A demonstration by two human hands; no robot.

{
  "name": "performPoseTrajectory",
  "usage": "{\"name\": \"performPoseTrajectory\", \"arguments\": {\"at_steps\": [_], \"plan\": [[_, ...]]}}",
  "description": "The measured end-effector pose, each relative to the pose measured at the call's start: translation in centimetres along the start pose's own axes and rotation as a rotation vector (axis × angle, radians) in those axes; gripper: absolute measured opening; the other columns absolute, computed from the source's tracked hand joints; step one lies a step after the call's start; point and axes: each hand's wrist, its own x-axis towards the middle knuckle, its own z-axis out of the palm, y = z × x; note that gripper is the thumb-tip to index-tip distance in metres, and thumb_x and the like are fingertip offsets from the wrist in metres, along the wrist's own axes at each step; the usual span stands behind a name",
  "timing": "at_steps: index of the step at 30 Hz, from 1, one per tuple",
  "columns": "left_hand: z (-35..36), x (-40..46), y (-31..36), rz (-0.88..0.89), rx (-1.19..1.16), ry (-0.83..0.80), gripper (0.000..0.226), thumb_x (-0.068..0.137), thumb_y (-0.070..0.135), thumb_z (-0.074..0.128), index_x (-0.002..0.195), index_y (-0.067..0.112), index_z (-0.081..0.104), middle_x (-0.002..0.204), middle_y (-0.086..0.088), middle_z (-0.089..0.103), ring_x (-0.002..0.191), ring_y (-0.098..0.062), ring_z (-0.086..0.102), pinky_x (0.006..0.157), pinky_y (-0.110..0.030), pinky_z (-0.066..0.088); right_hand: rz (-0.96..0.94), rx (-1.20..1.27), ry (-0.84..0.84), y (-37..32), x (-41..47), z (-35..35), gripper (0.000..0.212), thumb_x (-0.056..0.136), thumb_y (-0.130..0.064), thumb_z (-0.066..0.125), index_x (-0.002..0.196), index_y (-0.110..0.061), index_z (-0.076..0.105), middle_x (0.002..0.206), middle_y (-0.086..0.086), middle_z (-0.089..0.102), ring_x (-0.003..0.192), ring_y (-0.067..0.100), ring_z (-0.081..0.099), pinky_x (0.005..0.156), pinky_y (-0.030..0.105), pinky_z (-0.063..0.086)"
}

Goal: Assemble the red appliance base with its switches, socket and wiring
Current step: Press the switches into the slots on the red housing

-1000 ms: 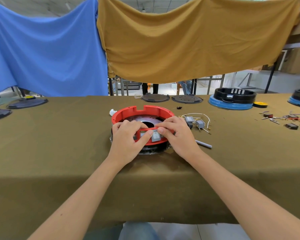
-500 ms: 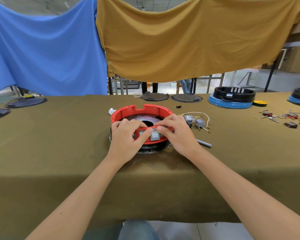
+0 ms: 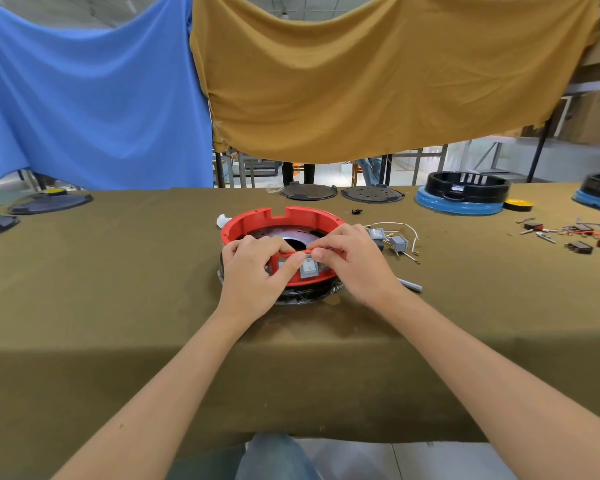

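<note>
At the workbench, my two hands close on the near wall of the red base (image 3: 257, 221), a stiff plastic ring that I judge light for its width and safest held by its rim, where the wall is thick enough to take thumb pressure without flexing. It sits on a black stand (image 3: 305, 295) atop the olive table cover (image 3: 118, 271), directly under my grip, its far wall and notch beyond my knuckles. My left hand (image 3: 253, 271) curls over the rim, fingers hooked inside the ring and thumb stretched across the outer wall; my right hand (image 3: 357, 263) does the same from the other side, fingers folded over the rim. Between the two thumbs, touching both, is the grey switch (image 3: 309, 268), seated in a cutout of the near wall; I pinch and press it there. It looks small, hard and smooth, likely to slip sideways or tilt unless pushed squarely on its face. Just left of it, under my left thumb, a second rectangular opening shows. Just beyond my right hand lie two more grey switches (image 3: 388, 239) with white wires (image 3: 404, 226) and brass terminals, thin and easily bent, best lifted by the switch bodies. Near my right wrist rests a grey pen (image 3: 409, 285).
</note>
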Motion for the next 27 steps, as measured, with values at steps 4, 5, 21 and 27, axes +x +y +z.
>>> {"name": "performPoseTrajectory", "arguments": {"at_steps": [4, 5, 21, 27], "plan": [[0.14, -0.02, 0.18, -0.015, -0.012, 0.005, 0.036, 0.089, 0.061, 0.043, 0.09, 0.034, 0.067, 0.082, 0.017, 0.063, 0.084, -0.006, 0.051, 0.093, -0.024, 0.019, -0.002, -0.006, -0.012, -0.12, -0.04, -0.23, 0.024, 0.097, -0.034, 0.058, 0.115, -0.028, 0.072, 0.1, -0.009, 0.057, 0.104, 0.01, 0.041, 0.09, 0.034, 0.039], [0.14, -0.04, 0.18, -0.013, -0.01, 0.003, 0.037, 0.089, 0.061, 0.043, 0.091, 0.034, 0.067, 0.082, 0.018, 0.063, 0.085, -0.006, 0.051, 0.093, -0.025, 0.02, -0.008, -0.004, -0.02, -0.12, -0.07, -0.31, 0.024, 0.097, -0.034, 0.058, 0.116, -0.029, 0.072, 0.101, -0.008, 0.057, 0.103, 0.01, 0.04, 0.088, 0.031, 0.037], [0.16, 0.09, 0.42, -0.04, -0.006, 0.005, 0.02, 0.089, 0.049, 0.056, 0.088, 0.032, 0.067, 0.08, 0.013, 0.064, 0.085, -0.009, 0.051, 0.095, -0.023, 0.019, -0.03, -0.039, 0.029, -0.47, -0.11, 0.0, 0.021, 0.096, -0.029, 0.061, 0.111, -0.025, 0.075, 0.099, -0.002, 0.062, 0.097, 0.014, 0.045, 0.078, 0.025, 0.031], [0.0, 0.03, 0.48, -0.032, -0.038, -0.009, 0.014, 0.091, 0.049, 0.051, 0.089, 0.041, 0.061, 0.083, 0.014, 0.065, 0.086, -0.005, 0.05, 0.095, -0.021, 0.018, -0.014, -0.025, 0.019, -0.46, -0.2, -0.18, 0.022, 0.096, -0.031, 0.06, 0.112, -0.026, 0.075, 0.1, -0.003, 0.062, 0.097, 0.012, 0.043, 0.076, 0.023, 0.028]]}}
